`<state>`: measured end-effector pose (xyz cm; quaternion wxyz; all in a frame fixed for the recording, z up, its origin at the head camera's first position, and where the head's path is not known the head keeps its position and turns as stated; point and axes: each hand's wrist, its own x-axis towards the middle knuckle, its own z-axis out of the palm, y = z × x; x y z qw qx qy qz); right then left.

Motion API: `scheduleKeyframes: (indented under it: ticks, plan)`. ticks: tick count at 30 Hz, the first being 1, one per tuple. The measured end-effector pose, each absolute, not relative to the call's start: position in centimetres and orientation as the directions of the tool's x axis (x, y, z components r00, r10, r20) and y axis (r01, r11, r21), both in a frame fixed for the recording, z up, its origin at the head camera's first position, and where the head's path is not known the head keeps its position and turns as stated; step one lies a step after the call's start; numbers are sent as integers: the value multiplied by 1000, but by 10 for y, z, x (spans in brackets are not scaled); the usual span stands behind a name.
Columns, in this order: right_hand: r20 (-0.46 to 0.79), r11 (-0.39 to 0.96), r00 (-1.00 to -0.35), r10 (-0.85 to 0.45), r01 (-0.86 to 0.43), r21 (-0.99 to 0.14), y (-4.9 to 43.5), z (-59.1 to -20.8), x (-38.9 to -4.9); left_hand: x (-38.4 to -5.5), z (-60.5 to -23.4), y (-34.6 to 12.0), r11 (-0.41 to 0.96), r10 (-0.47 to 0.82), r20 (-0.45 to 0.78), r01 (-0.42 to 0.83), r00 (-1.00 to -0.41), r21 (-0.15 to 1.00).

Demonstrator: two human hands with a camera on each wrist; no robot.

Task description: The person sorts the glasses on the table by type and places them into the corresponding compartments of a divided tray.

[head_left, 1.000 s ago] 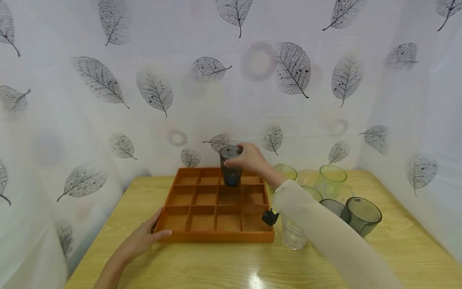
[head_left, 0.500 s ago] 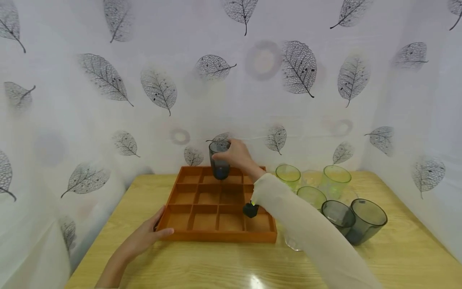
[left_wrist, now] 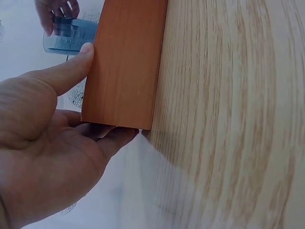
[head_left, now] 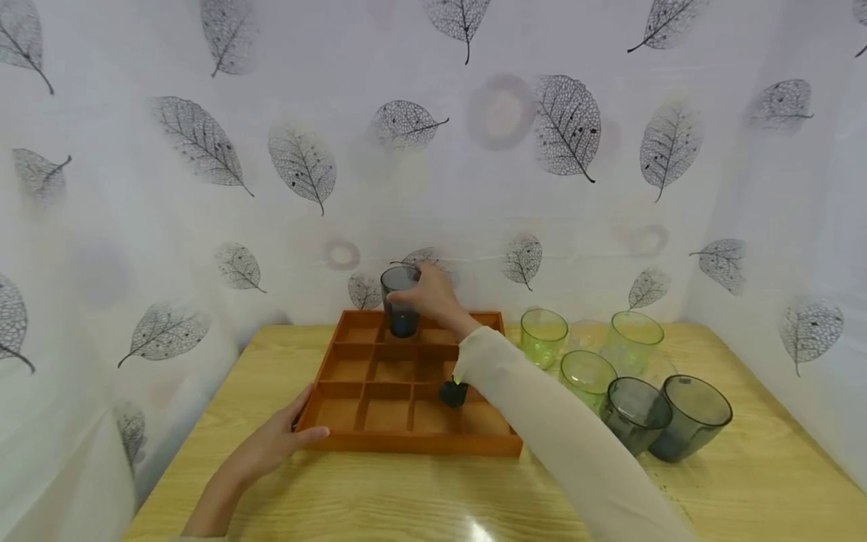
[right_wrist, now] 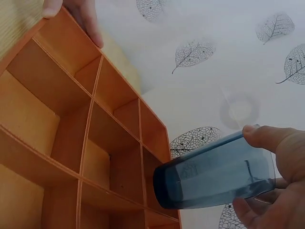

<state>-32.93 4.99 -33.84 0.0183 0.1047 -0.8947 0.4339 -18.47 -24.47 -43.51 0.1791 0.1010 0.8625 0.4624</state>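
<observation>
My right hand (head_left: 436,295) holds a smoky blue-grey drinking glass (head_left: 401,315) by its upper part, thumb on one side and fingers on the other. Upright, the glass overlaps the back row of an orange-brown wooden divided tray (head_left: 413,443), at the second compartment from the left. In the right wrist view the dark base of the glass (right_wrist: 214,171) lies right at the compartment walls. At the tray's front left corner, my left hand (head_left: 271,440) grips the wood, its thumb on the front wall and its fingers round the side. The visible compartments hold nothing.
Right of the tray stand several tumblers: green ones, including a green glass (head_left: 544,339) at the back, and two dark grey ones, including a grey glass (head_left: 691,418). Faint clear glasses stand among them. A leaf-patterned curtain (head_left: 433,181) hangs behind the wooden table (head_left: 379,497).
My right hand has carried the grey glass leftward along the tray's back row, from the third compartment to the second. The left hand keeps its grip on the corner. The head view has shifted slightly.
</observation>
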Motion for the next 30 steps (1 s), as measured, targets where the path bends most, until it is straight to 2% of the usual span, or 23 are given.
scheduleKeyframes:
  ticks: [14,20,24,30]
  plan:
    - [144,594,-975,-168,-217,-774,42,-362,-337,-183,-437,-246,537,338,-192,21,-921,844]
    - [106,587,-973,-207,-210,-782,40,-375,-342,-184,-438,-248,546,325,-211,1,-922,838]
    - [83,559,-968,-236,-205,-804,45,-371,-341,-185,-437,-247,545,324,-225,-13,-919,838]
    - [94,593,-948,-303,-265,-760,64,-345,-329,-186,-435,-245,555,319,-241,-25,-917,832]
